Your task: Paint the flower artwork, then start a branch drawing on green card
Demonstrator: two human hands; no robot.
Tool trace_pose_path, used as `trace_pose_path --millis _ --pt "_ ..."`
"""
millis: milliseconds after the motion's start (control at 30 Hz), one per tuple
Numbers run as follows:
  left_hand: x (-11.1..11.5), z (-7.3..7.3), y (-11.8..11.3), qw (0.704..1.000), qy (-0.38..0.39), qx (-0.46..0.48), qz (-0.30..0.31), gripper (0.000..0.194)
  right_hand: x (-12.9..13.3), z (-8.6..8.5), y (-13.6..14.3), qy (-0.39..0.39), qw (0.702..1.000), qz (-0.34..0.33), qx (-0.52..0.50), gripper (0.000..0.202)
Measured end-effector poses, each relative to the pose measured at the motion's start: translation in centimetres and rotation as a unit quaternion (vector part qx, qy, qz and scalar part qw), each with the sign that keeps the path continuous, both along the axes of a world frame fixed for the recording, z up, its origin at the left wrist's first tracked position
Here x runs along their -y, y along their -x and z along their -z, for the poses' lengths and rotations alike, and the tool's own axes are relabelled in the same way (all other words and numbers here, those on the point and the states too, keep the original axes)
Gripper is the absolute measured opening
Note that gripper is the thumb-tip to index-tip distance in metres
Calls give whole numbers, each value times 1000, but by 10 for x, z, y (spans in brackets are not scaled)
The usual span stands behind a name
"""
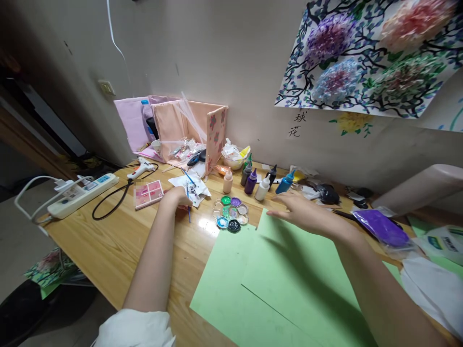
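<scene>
My left hand [177,198] is at the left, its fingers closed on a thin blue paintbrush [189,214] beside a paint-marked white tissue [200,195]. The fingertips are partly hidden. My right hand [294,210] reaches over the green paper [224,284], fingers stretched out and empty, just in front of a blue paint bottle [285,183]. Between the hands lies a flower-shaped palette [230,212] with green, purple, blue and black paint in its wells. White [262,189], purple [251,183] and peach [227,181] paint bottles stand behind it.
A pink compact case [149,193], a glue gun [143,166] with a looping black cable and a power strip [83,195] lie at the left. A fabric-covered box [217,137] stands against the wall. To the right are a purple packet [381,229] and white tissues [434,289].
</scene>
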State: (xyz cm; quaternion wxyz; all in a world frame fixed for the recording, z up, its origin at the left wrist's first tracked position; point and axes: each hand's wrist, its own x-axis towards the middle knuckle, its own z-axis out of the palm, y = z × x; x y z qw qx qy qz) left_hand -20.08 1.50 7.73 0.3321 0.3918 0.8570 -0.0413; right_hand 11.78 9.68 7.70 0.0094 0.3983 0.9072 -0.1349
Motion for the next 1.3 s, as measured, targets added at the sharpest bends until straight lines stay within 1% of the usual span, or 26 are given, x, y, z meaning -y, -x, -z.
trace_pose_path --millis 67,167,233,300,333,400,433,500,567,667,767,833,867,933,1000,1033,1067,1133,1167,1233,1300 --pt "3 -5 4 1000 -17 -4 8 19 7 -7 -6 2 1000 -18 -2 53" --pt "11 -19 8 998 -59 9 34 19 22 -18 -8 12 997 -65 -30 47" --pt "18 -31 7 994 -85 29 58 16 32 -24 -1 13 992 -97 -75 37" --pt "23 -42 2 989 -102 54 88 13 43 -25 15 -5 981 -124 -149 28" --pt "25 -47 -2 985 -109 73 112 13 47 -23 26 -27 971 -133 -195 26" --pt "28 -55 -9 967 -125 127 180 16 53 -14 49 -106 943 -163 -271 26" --pt "29 -57 -12 954 -133 159 217 18 54 -9 62 -144 930 -179 -287 27" --pt "31 -59 -15 925 -150 213 277 22 53 2 86 -217 909 -214 -285 30" --pt "32 -59 -14 906 -162 247 303 25 49 10 107 -271 893 -238 -271 26" --pt "36 -57 -6 893 -176 280 306 28 42 14 131 -328 866 -270 -263 17" --pt "41 -54 4 887 -197 302 287 31 42 10 145 -370 836 -270 -301 20" --pt "42 -52 9 885 -209 317 269 32 43 7 151 -380 826 -265 -323 18" --pt "42 -51 11 885 -211 325 258 31 43 6 154 -379 824 -275 -320 16" --pt "42 -48 14 887 -215 334 234 28 43 5 159 -366 826 -312 -294 16" --pt "41 -45 18 888 -223 338 217 27 41 6 164 -346 838 -333 -261 18" --pt "41 -43 21 891 -234 334 200 26 39 6 167 -333 848 -327 -251 19" --pt "41 -41 25 897 -249 324 170 26 37 7 170 -315 862 -311 -249 20" --pt "41 -36 35 911 -284 289 78 25 33 7 178 -256 888 -255 -285 20" --pt "40 -33 41 916 -301 264 20 26 32 7 183 -210 896 -222 -321 20" --pt "38 -26 51 921 -318 216 -70 30 29 9 194 -92 898 -156 -401 18" --pt "34 -19 58 923 -315 183 -123 30 27 13 207 25 890 -96 -446 19"
